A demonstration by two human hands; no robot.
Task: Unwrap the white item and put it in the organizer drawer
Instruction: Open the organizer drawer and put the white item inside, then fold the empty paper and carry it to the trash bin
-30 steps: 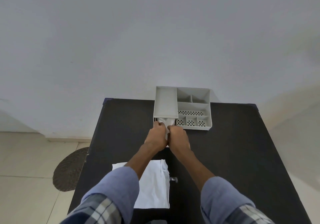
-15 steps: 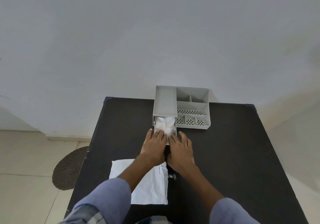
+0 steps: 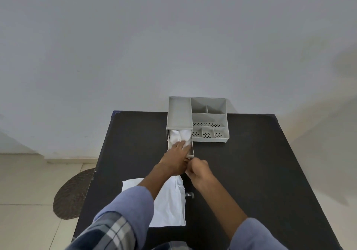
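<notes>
A black worktop (image 3: 251, 172) fills the lower centre. A white cloth (image 3: 170, 207) lies flat on its near part, a small metal clip (image 3: 189, 194) just beside its right edge. Lower left, a dark round mat (image 3: 71, 193) sits on the pale tiled floor (image 3: 25, 191).

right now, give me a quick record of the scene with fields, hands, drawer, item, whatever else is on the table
surface: black table
organizer: grey plastic desk organizer, at the far edge
drawer: pulled-out grey drawer, open
item: crumpled white item, inside the drawer
left hand: fingers pressing on the item
right hand: curled, at the drawer's front corner
other: flat white sheet, near edge, under the left forearm
</notes>
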